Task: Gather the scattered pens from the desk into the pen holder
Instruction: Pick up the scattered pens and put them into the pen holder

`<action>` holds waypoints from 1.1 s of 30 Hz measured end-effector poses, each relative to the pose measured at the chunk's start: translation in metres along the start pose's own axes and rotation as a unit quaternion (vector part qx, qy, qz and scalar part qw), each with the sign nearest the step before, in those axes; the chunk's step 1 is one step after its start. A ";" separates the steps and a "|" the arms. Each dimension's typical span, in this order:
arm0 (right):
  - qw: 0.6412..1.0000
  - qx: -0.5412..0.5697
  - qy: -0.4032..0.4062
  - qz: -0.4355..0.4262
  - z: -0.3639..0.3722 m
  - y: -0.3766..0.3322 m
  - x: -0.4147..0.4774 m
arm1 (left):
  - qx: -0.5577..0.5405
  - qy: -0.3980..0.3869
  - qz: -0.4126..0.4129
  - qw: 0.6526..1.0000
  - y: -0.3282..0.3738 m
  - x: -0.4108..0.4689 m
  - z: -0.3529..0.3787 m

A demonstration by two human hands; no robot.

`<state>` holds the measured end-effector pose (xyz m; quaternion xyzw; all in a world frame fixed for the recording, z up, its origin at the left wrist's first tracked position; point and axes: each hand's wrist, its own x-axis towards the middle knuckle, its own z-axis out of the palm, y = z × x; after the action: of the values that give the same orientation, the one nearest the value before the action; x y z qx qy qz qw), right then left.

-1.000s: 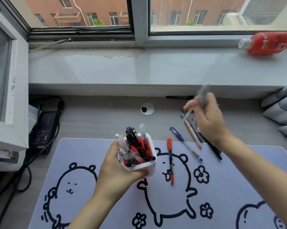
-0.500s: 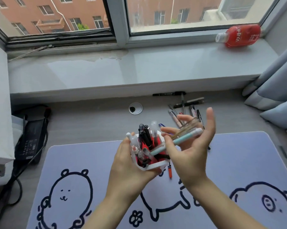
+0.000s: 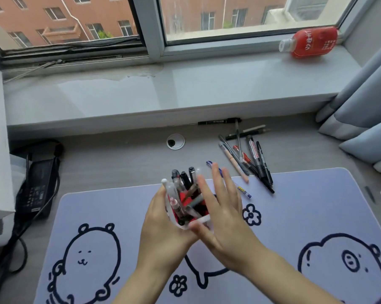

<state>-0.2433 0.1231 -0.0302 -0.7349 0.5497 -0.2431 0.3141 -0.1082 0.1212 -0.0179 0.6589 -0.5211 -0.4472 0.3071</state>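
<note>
My left hand (image 3: 163,224) grips the white pen holder (image 3: 198,221) with a red inside, tilted over the mat and packed with several pens (image 3: 185,185). My right hand (image 3: 220,207) is spread flat with fingers apart against the holder's right side, holding nothing. A blue pen (image 3: 243,190) lies on the mat just beyond its fingertips, partly hidden by them. Several loose pens and markers (image 3: 250,156) lie in a heap on the desk at the back right, and a black marker (image 3: 219,121) rests against the sill's base.
A lilac desk mat (image 3: 294,216) with bear drawings covers the front of the grey desk. A black power brick (image 3: 37,185) with cables sits at the left. A red bottle (image 3: 312,41) lies on the windowsill. Grey curtains (image 3: 364,119) hang at the right. A cable grommet (image 3: 175,141) is behind the holder.
The pens my right hand carried have gone into the holder, and that hand is now spread open beside it. The view has shifted left, so the scene sits further right.
</note>
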 end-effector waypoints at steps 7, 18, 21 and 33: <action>0.970 -0.021 0.020 0.242 -0.007 0.050 0.038 | -0.013 0.053 -0.063 0.997 -0.007 0.004 -0.013; 0.934 -0.257 -0.089 0.230 0.025 0.081 0.084 | -0.013 0.037 -0.053 0.998 -0.008 0.000 -0.021; 0.927 -0.272 -0.056 0.253 0.021 0.095 0.096 | 0.002 0.033 -0.045 0.998 -0.009 -0.003 -0.021; 0.946 0.190 0.199 0.173 -0.056 0.040 0.071 | 0.039 0.005 -0.023 0.999 -0.009 0.007 -0.011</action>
<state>-0.2888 0.0365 -0.0203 -0.4917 0.6634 -0.4265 0.3692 -0.0943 0.1160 -0.0234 0.6846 -0.5208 -0.4304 0.2736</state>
